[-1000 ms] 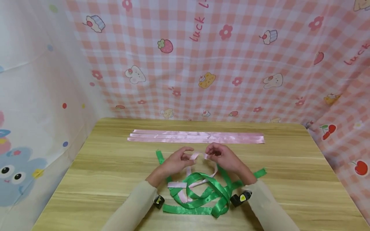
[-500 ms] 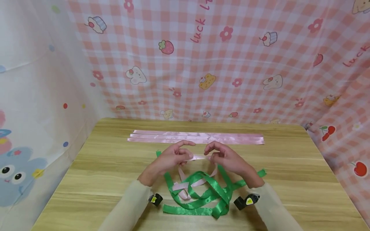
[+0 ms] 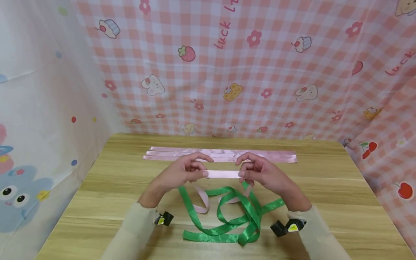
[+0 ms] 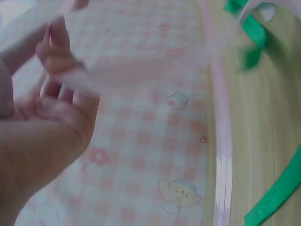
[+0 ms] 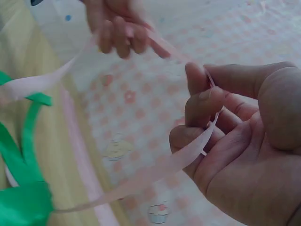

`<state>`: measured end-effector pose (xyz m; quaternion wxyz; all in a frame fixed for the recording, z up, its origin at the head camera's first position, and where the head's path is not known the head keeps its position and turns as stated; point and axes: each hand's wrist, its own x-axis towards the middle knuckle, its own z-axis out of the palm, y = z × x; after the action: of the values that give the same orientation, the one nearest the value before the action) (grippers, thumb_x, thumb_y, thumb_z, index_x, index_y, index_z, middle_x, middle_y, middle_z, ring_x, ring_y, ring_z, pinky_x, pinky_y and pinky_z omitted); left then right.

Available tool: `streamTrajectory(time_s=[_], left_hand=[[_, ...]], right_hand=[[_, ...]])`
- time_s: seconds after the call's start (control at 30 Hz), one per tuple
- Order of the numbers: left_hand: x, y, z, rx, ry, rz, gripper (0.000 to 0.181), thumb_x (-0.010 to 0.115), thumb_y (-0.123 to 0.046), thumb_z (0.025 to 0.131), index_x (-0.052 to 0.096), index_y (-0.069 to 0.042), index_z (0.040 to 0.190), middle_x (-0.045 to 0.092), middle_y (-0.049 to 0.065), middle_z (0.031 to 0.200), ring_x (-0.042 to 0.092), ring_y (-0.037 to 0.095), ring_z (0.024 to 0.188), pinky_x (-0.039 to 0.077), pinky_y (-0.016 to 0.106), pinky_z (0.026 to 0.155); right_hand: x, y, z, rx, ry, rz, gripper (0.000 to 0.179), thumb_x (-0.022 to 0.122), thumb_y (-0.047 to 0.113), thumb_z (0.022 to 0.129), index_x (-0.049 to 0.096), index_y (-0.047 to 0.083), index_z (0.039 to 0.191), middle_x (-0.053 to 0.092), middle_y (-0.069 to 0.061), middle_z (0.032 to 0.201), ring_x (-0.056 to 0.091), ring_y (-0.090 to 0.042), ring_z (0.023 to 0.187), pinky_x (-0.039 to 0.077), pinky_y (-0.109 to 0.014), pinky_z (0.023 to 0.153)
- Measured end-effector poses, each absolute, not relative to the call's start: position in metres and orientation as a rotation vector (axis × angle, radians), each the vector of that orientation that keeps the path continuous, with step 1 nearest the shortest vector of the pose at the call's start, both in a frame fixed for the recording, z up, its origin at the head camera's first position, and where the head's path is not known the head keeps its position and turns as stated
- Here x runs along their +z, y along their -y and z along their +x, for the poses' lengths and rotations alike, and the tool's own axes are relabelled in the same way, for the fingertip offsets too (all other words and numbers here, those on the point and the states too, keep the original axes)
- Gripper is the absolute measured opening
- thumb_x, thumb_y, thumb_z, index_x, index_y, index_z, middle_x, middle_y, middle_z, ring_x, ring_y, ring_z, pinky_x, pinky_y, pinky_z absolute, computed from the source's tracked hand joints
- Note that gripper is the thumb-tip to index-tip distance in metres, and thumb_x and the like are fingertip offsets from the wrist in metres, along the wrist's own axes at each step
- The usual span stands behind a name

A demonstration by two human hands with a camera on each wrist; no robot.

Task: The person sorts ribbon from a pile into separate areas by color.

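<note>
A pink satin ribbon is stretched level between my two hands, above the table. My left hand pinches it between thumb and fingers on the left; my right hand pinches it on the right. From both hands the ribbon's loose lengths hang down. In the right wrist view a tail of the pink ribbon trails from the right palm toward the green ribbon. Under the hands, the green ribbon lies in loose loops on the table. The left wrist view is blurred around the held ribbon.
Several pink ribbon strips lie side by side, straight, along the back of the wooden table. Behind the table hangs a pink checked cloth; a white printed cloth hangs at the left.
My hands have moved apart, sliding the left one leftward, and the pink ribbon between them has gone from a short slack piece to a longer taut one. Its loose end has lifted from the green loops.
</note>
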<state>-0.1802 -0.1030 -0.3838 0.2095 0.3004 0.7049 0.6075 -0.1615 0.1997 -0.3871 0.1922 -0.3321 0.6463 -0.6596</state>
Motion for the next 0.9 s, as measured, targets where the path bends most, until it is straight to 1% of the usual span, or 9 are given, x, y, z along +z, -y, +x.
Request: streamTrajectory(time_s=[0.13, 0.27, 0.37, 0.47, 0.57, 0.63, 0.7, 0.8, 0.9], left_hand=[[-0.380, 0.122, -0.181, 1.730, -1.756, 0.858, 0.037, 0.059, -0.001, 0.097, 0.050, 0.002, 0.133, 0.072, 0.001, 0.092, 0.048, 0.013, 0.061, 0.042, 0.025, 0.058], [-0.381, 0.138, -0.182, 1.727, -1.802, 0.796, 0.038, 0.062, -0.001, 0.096, 0.051, 0.002, 0.132, 0.072, 0.000, 0.090, 0.053, 0.013, 0.061, 0.047, 0.024, 0.059], [-0.382, 0.147, -0.183, 1.735, -1.953, 0.730, 0.034, 0.065, -0.006, 0.095, 0.056, -0.001, 0.128, 0.071, 0.000, 0.085, 0.051, 0.011, 0.058, 0.046, 0.023, 0.056], [-0.383, 0.156, -0.184, 1.773, -2.030, 0.708, 0.028, 0.064, -0.011, 0.097, 0.059, -0.005, 0.124, 0.069, -0.002, 0.080, 0.044, 0.011, 0.055, 0.039, 0.025, 0.052], [-0.383, 0.168, -0.184, 1.822, -1.953, 0.740, 0.028, 0.061, -0.008, 0.098, 0.057, -0.003, 0.125, 0.068, -0.003, 0.081, 0.042, 0.012, 0.057, 0.037, 0.027, 0.054], [-0.384, 0.178, -0.184, 1.831, -1.922, 0.758, 0.029, 0.059, -0.004, 0.098, 0.055, -0.001, 0.127, 0.069, -0.004, 0.084, 0.044, 0.012, 0.060, 0.038, 0.029, 0.055], [-0.385, 0.186, -0.183, 1.825, -1.955, 0.736, 0.030, 0.061, -0.004, 0.097, 0.056, -0.002, 0.126, 0.071, -0.004, 0.087, 0.047, 0.011, 0.062, 0.041, 0.028, 0.057], [-0.386, 0.198, -0.181, 1.806, -2.061, 0.680, 0.028, 0.066, -0.007, 0.095, 0.060, -0.010, 0.122, 0.071, -0.005, 0.085, 0.049, 0.010, 0.062, 0.043, 0.026, 0.057], [-0.386, 0.210, -0.180, 1.807, -2.081, 0.680, 0.026, 0.064, -0.007, 0.096, 0.061, -0.015, 0.121, 0.069, -0.007, 0.084, 0.050, 0.010, 0.063, 0.045, 0.025, 0.058]], right_hand=[[-0.374, -0.212, -0.159, -1.892, -1.836, -1.011, 0.023, 0.049, -0.006, 0.100, 0.054, 0.008, 0.117, 0.061, 0.001, 0.079, 0.042, -0.021, 0.058, 0.042, -0.027, 0.054], [-0.362, -0.225, -0.156, -1.915, -1.845, -1.053, 0.021, 0.049, -0.009, 0.099, 0.055, 0.005, 0.114, 0.059, -0.002, 0.077, 0.041, -0.021, 0.057, 0.039, -0.031, 0.051], [-0.355, -0.234, -0.154, -1.932, -1.871, -1.069, 0.021, 0.049, -0.008, 0.099, 0.055, 0.005, 0.114, 0.056, -0.003, 0.074, 0.041, -0.021, 0.056, 0.038, -0.031, 0.048], [-0.352, -0.242, -0.153, -1.940, -1.899, -1.078, 0.025, 0.047, -0.010, 0.099, 0.056, 0.008, 0.115, 0.051, -0.004, 0.070, 0.041, -0.021, 0.055, 0.035, -0.032, 0.045], [-0.352, -0.250, -0.152, -1.944, -1.908, -1.034, 0.027, 0.045, -0.011, 0.100, 0.056, 0.009, 0.115, 0.051, -0.004, 0.070, 0.041, -0.021, 0.056, 0.031, -0.033, 0.045], [-0.352, -0.256, -0.151, -1.937, -1.918, -1.001, 0.027, 0.045, -0.011, 0.100, 0.055, 0.010, 0.114, 0.053, -0.001, 0.072, 0.041, -0.022, 0.057, 0.032, -0.033, 0.047], [-0.352, -0.262, -0.150, -1.930, -1.916, -1.003, 0.027, 0.044, -0.010, 0.100, 0.055, 0.010, 0.114, 0.057, 0.001, 0.076, 0.041, -0.025, 0.060, 0.032, -0.032, 0.048], [-0.350, -0.271, -0.148, -1.919, -1.910, -1.055, 0.027, 0.042, -0.009, 0.101, 0.054, 0.010, 0.116, 0.060, 0.002, 0.082, 0.042, -0.027, 0.064, 0.032, -0.032, 0.050], [-0.349, -0.279, -0.147, -1.921, -1.876, -1.126, 0.028, 0.039, -0.011, 0.101, 0.053, 0.006, 0.118, 0.060, 0.001, 0.086, 0.046, -0.026, 0.067, 0.031, -0.034, 0.051]])
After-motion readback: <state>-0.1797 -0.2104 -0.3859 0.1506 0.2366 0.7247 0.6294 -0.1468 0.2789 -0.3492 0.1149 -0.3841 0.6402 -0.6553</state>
